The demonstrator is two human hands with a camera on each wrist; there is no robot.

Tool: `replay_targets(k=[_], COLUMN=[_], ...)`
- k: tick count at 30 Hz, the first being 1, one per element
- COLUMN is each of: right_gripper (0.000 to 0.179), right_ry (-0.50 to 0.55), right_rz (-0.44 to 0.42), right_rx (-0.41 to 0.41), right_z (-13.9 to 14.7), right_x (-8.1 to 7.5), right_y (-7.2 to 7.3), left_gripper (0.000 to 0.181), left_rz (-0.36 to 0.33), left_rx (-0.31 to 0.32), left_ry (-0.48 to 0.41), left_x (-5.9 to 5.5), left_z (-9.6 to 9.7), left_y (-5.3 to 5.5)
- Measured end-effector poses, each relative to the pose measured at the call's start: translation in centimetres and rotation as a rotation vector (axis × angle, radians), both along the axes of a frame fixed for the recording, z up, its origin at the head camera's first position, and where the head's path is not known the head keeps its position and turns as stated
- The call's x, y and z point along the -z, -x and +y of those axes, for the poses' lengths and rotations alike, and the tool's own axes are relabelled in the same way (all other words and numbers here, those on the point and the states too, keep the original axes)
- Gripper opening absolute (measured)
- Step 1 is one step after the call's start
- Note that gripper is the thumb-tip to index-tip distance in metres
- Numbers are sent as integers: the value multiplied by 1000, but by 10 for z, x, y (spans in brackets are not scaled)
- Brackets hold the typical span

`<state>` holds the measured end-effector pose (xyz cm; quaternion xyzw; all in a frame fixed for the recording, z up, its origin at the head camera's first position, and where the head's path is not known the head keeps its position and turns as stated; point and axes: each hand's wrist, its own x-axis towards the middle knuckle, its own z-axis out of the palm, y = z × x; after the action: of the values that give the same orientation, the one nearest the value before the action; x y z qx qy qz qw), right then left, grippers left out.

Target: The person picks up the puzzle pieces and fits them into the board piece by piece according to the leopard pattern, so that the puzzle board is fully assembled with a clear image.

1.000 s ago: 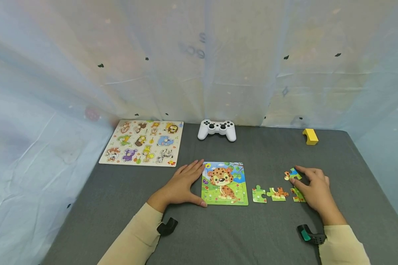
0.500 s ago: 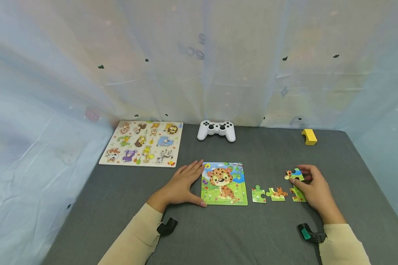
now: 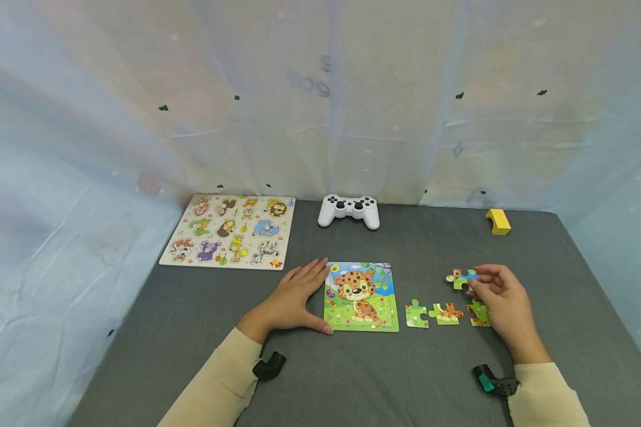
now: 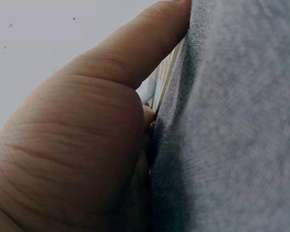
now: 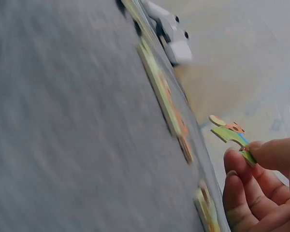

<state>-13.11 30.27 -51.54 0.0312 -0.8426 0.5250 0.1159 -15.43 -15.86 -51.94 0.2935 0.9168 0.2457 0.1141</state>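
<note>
My right hand (image 3: 504, 299) pinches a jigsaw puzzle piece (image 3: 460, 279) between thumb and fingers. In the right wrist view this green, blue and orange puzzle piece (image 5: 230, 135) is lifted off the table. Below it lie a green-and-orange piece (image 3: 479, 314) near the wrist, a spotted-leg piece (image 3: 447, 314) and a green piece (image 3: 416, 314). My left hand (image 3: 294, 299) lies spread at the left edge of a square leopard puzzle board (image 3: 360, 296), thumb at its lower corner. The left wrist view shows mostly the back of the thumb (image 4: 130, 46) and grey cloth.
A larger animal puzzle board (image 3: 228, 231) lies at the back left. Behind the leopard board is a white game controller (image 3: 349, 211). One yellow arched block (image 3: 498, 221) stands at the back right. A pale curtain (image 3: 320, 118) hangs behind the grey table (image 3: 384, 379).
My right hand has lifted the puzzle piece from the table and shifted it slightly left. My left hand has stayed in place on the board's edge.
</note>
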Motion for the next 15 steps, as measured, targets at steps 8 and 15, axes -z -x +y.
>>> replay_targets(k=[8, 15], right_gripper=[34, 30], right_ry=[40, 78], right_rz=[0, -17], right_rx=[-98, -175], right_z=[-23, -45], right_x=[-5, -3], right_y=[-4, -7], left_gripper=[137, 138], left_rz=[-4, 6], left_rx=[-2, 2], left_ry=[-13, -28], left_x=[0, 2], left_z=[0, 0], left_y=[-1, 1])
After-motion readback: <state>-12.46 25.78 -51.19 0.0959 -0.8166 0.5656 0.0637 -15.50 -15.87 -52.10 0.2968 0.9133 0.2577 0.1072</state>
